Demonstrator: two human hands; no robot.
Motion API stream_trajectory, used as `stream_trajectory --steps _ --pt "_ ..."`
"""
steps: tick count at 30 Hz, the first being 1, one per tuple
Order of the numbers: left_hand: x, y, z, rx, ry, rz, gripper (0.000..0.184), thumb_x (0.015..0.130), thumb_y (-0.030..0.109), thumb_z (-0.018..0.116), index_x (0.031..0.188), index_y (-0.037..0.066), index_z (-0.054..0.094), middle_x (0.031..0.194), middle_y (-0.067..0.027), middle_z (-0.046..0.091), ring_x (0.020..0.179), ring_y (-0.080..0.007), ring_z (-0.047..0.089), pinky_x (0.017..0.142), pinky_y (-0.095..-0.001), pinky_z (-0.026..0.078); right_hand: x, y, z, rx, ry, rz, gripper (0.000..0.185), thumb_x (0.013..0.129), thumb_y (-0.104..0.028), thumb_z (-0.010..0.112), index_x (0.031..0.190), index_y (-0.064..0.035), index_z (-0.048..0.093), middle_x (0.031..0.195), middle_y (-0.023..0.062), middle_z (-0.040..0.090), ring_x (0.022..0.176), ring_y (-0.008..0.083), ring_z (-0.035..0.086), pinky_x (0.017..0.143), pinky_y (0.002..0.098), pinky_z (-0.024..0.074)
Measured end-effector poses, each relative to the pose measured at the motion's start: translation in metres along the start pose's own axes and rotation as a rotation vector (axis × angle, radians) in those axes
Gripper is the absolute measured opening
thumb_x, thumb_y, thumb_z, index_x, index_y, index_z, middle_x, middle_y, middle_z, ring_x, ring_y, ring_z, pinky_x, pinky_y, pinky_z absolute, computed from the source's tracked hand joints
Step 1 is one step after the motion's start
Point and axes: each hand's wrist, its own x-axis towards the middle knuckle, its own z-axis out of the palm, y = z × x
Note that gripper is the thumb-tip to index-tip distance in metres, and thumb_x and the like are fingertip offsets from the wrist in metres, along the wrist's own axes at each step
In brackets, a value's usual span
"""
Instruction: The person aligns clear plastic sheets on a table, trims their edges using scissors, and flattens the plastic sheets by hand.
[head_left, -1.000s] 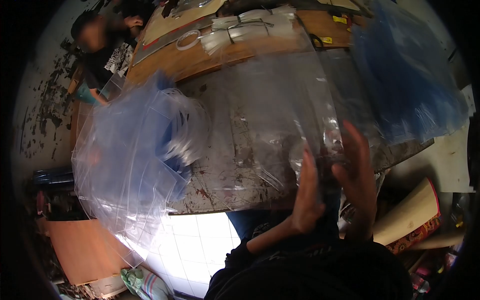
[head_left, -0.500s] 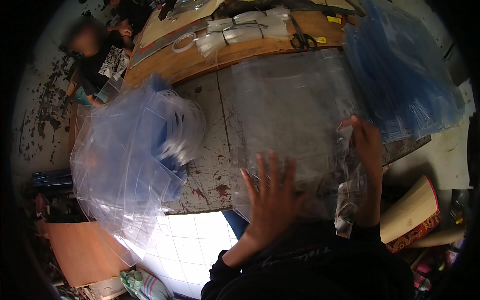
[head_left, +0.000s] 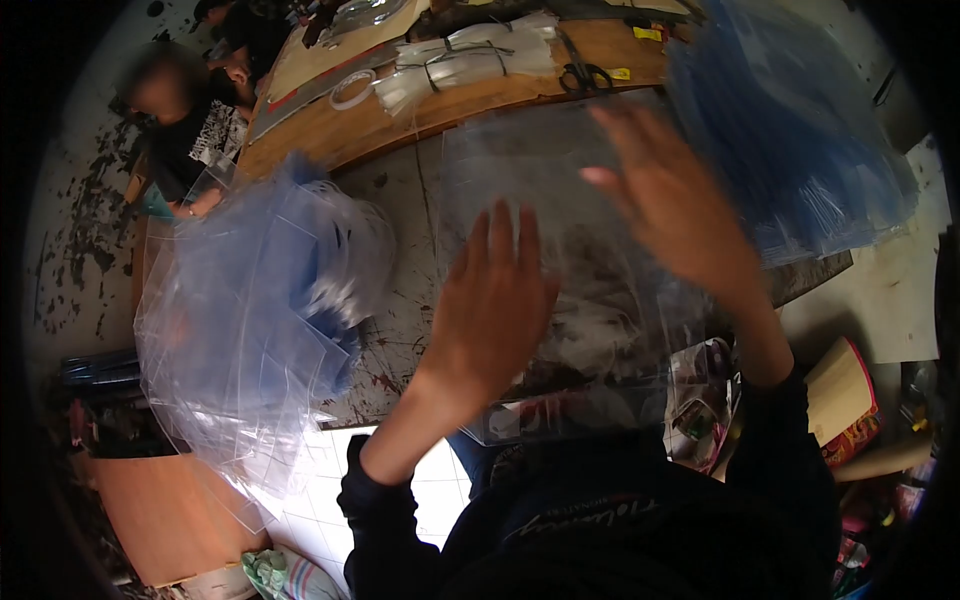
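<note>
Leftmost, the plastic pile overhung the desk's near edge, and its weight seemed liable to drag it off. The clear sheet lay mid-desk, reaching the near edge; above it the left hand and right hand had fingers extended, grip unclosed, contact unclear. An uneven push might have creased it. Bare desk separated pile and sheet; rightward, the blue stack crowded the right edge, leaving little room.
</note>
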Motion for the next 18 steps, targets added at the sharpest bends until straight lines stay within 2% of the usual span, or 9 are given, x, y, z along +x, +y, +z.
stream_trajectory --steps 1,3,4,6,7,9,15,18 --pt "0.018 -0.006 0.010 0.000 0.000 0.001 0.060 0.087 0.034 0.048 0.130 -0.004 0.029 0.131 -0.0293 0.030 0.123 -0.0411 0.031 0.097 -0.0497 0.032 0.006 -0.009 0.005 -0.001 0.001 0.001 0.049 0.091 -0.034 0.039 0.123 0.0035 0.040 0.125 0.0296 0.038 0.123 0.0388 0.031 0.101 0.0464 0.0250" --pt "0.045 -0.019 0.041 0.160 0.275 0.042 0.059 0.089 0.032 0.044 0.131 -0.005 0.027 0.133 -0.0296 0.027 0.126 -0.0427 0.025 0.101 -0.0509 0.024 0.013 -0.020 0.021 -0.106 0.006 -0.071 0.055 0.091 -0.037 0.037 0.123 0.0075 0.039 0.131 0.0300 0.030 0.127 0.0389 0.024 0.103 0.0469 0.0213" --pt "0.045 -0.024 0.054 0.159 0.277 0.045 0.059 0.089 0.032 0.044 0.131 -0.005 0.027 0.133 -0.0296 0.027 0.126 -0.0427 0.025 0.101 -0.0509 0.024 0.012 -0.017 0.028 -0.109 0.007 -0.070 0.055 0.091 -0.037 0.037 0.123 0.0075 0.039 0.131 0.0300 0.030 0.127 0.0389 0.024 0.103 0.0469 0.0213" --pt "0.045 -0.033 0.074 0.178 0.275 -0.115 0.061 0.089 0.036 0.042 0.133 -0.002 0.025 0.136 -0.0298 0.020 0.129 -0.0440 0.014 0.103 -0.0548 0.012 0.008 -0.005 0.043 -0.190 -0.082 0.098 0.062 0.090 -0.042 0.037 0.125 0.0092 0.035 0.135 0.0302 0.023 0.130 0.0380 0.017 0.104 0.0474 0.0180" --pt "0.044 -0.038 0.081 0.179 0.276 -0.113 0.061 0.089 0.036 0.042 0.133 -0.002 0.025 0.136 -0.0298 0.020 0.129 -0.0440 0.014 0.103 -0.0548 0.012 0.005 0.002 0.049 -0.191 -0.079 0.099 0.062 0.090 -0.042 0.037 0.125 0.0092 0.035 0.135 0.0302 0.023 0.130 0.0380 0.017 0.104 0.0474 0.0180" --pt "0.037 -0.045 0.090 0.099 0.243 -0.198 0.063 0.088 0.041 0.040 0.134 0.001 0.025 0.139 -0.0289 0.013 0.130 -0.0446 0.006 0.101 -0.0584 0.004 -0.003 0.018 0.062 -0.256 -0.158 0.224 0.068 0.089 -0.048 0.034 0.127 0.0084 0.033 0.137 0.0299 0.018 0.132 0.0362 0.012 0.105 0.0493 0.0144" --pt "0.034 -0.051 0.089 0.057 0.205 -0.243 0.067 0.086 0.047 0.042 0.136 0.007 0.025 0.142 -0.0237 0.010 0.130 -0.0445 0.003 0.100 -0.0609 0.004 -0.023 0.037 0.091 -0.217 -0.140 0.302 0.076 0.086 -0.058 0.029 0.133 0.0021 0.026 0.140 0.0259 0.015 0.133 0.0345 0.010 0.105 0.0509 0.0111" --pt "0.034 -0.050 0.087 0.055 0.163 -0.271 0.067 0.085 0.048 0.043 0.137 0.009 0.025 0.143 -0.0216 0.009 0.130 -0.0447 0.003 0.099 -0.0620 0.004 -0.025 0.040 0.097 -0.245 -0.120 0.318 0.075 0.086 -0.058 0.030 0.135 -0.0014 0.023 0.141 0.0232 0.015 0.133 0.0326 0.010 0.105 0.0507 0.0115"
